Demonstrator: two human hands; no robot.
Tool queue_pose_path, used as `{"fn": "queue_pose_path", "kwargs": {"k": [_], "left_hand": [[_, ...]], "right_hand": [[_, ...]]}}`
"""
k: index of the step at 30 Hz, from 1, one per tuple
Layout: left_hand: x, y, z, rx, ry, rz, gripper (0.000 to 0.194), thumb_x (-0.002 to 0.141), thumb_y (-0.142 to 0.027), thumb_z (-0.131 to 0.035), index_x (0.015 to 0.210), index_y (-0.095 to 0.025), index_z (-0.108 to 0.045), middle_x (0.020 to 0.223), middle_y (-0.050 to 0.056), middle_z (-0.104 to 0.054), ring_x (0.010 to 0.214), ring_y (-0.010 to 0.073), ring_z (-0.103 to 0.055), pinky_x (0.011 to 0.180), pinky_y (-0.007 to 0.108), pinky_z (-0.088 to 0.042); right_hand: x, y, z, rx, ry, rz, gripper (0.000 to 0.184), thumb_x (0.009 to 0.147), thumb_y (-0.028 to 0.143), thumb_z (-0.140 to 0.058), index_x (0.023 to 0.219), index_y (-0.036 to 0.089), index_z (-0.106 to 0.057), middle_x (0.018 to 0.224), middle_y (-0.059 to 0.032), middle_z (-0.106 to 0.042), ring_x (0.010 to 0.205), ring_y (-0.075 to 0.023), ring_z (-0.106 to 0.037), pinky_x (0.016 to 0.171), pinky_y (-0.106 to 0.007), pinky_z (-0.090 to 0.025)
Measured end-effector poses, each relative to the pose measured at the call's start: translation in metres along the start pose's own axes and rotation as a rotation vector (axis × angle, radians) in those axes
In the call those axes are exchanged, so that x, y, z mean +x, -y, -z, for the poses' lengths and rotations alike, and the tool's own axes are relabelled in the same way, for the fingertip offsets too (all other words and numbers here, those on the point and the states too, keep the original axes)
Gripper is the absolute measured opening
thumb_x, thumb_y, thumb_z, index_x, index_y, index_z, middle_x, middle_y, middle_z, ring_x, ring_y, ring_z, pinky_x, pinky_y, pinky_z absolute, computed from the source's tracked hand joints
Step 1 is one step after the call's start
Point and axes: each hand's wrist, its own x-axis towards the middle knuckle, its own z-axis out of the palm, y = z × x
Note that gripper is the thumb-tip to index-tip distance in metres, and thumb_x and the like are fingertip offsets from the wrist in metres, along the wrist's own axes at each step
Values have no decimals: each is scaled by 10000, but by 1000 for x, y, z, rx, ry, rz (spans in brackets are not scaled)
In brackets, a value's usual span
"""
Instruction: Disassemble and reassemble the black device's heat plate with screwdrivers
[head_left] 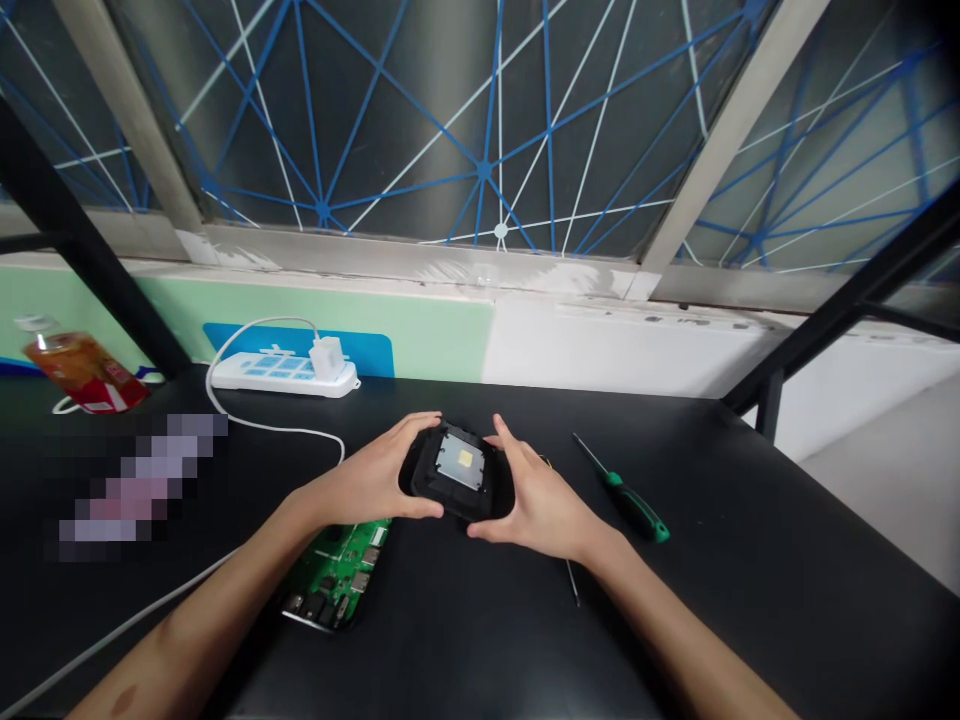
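Observation:
Between my two hands, above the black table, is a black plastic device (454, 470) with a silver metal plate and a small pale yellow square on its face. My left hand (379, 470) grips its left side, thumb at the near edge and fingers at the far edge. On the other side, my right hand (536, 495) holds it the same way. A green circuit board (337, 575) with several metal ports lies on the table, partly hidden under my left forearm. A thin metal rod (573, 583) pokes out beside my right wrist, mostly covered.
A screwdriver (634, 505) with a green and black handle lies to the right. At the back stands a white power strip (285, 373) with a plugged-in charger (327, 358), its white cable (292, 430) running left. A bottle (86, 370) of orange drink is far left, near a blurred patch.

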Motion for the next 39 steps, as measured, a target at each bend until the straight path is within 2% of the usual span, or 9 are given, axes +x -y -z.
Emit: {"fn": "queue_pose_path", "kwargs": {"k": [5,13,21,25,27,30,32,35,39], "left_hand": [[1,-2,3,37,-11,11,1020,785,-574,-835,1613,-276,-320,1705,165,-311,1553,425,-341,1253,677,-283],[0,-3,6,76,-26,28,954,796,-604,-811,1580,-262,-387,1681,167,-364,1540,413,-372,1242,657,-315],[-12,-29,11,99,59,12,1135,750,-547,-848,1646,-215,-235,1702,212,-281,1563,421,-312,1231,640,-348],[-36,-46,-8,164,64,-7,1226,680,-479,-875,1664,-202,-198,1634,231,-383,1531,469,-340,1203,667,-374],[-54,-51,-24,216,96,42,1272,670,-500,-880,1681,-249,-150,1683,214,-321,1568,506,-241,1222,714,-309],[-81,-52,-45,271,148,142,1290,697,-525,-869,1691,-303,-77,1719,171,-279,1591,498,-173,1230,723,-303],[-94,-49,-54,296,155,183,1250,714,-547,-861,1690,-304,-118,1719,154,-293,1597,482,-167,1239,712,-308],[-105,-41,-59,325,168,210,1156,756,-623,-818,1679,-260,-224,1715,167,-299,1591,473,-203,1254,712,-284],[-107,-33,-57,349,143,190,1210,726,-680,-831,1681,-248,-225,1721,168,-274,1596,475,-179,1260,707,-276]], "right_hand": [[1,1,-1,13,-39,-11,1438,646,556,-874,1687,198,51,1613,-208,-477,1476,-400,-452,1184,-632,-422],[0,1,6,58,-80,29,1389,671,537,-856,1689,167,14,1569,-216,-508,1449,-380,-485,1208,-618,-413],[-23,6,21,93,-52,98,1370,683,493,-869,1686,263,36,1582,-188,-483,1468,-371,-480,1225,-643,-382],[-51,6,13,68,40,124,1419,655,491,-900,1686,271,49,1606,-198,-464,1473,-391,-482,1221,-651,-389],[-64,6,7,51,109,135,1439,636,524,-908,1690,262,36,1623,-206,-452,1494,-408,-455,1223,-649,-392],[-76,9,-1,23,204,145,1447,612,573,-907,1694,233,-8,1652,-213,-417,1518,-421,-414,1221,-631,-409],[-77,13,-4,10,239,148,1435,609,587,-903,1695,214,-42,1675,-207,-386,1537,-415,-382,1231,-611,-408],[-72,17,-8,14,262,148,1403,626,638,-876,1694,192,-83,1685,-203,-375,1547,-404,-367,1244,-601,-399],[-67,21,-9,7,273,160,1391,633,731,-831,1687,151,-134,1688,-212,-369,1554,-398,-367,1262,-587,-382]]}}
